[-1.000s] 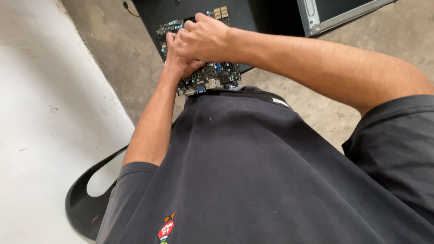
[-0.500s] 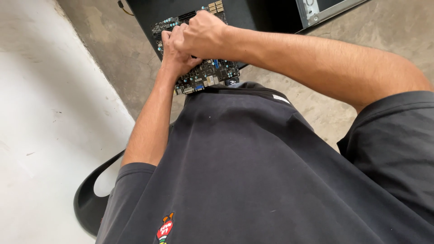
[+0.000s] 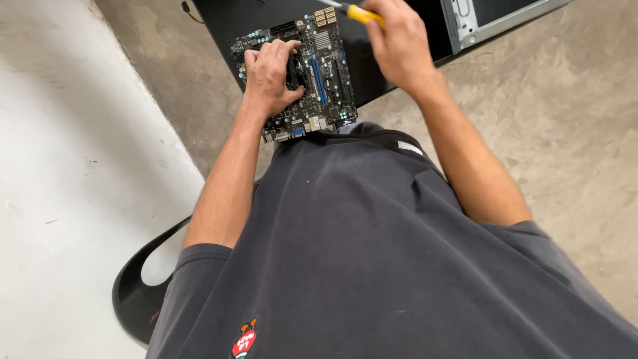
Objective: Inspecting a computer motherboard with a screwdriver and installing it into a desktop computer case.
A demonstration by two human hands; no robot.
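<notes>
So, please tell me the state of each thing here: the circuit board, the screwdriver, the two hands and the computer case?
circuit board: bare, out of the case, component side up, pressed down by the left hand.
left hand: spread on the board.
right hand: closed around the screwdriver, lifted above the board.
screwdriver: yellow handle, gripped, off the board.
computer case: partly in view, lying open on the floor.

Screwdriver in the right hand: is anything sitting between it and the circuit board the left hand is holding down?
Nothing visible does. The right hand grips the yellow-handled screwdriver just above the far right corner of the circuit board. The left hand rests on the board's left part, away from that corner.
</notes>
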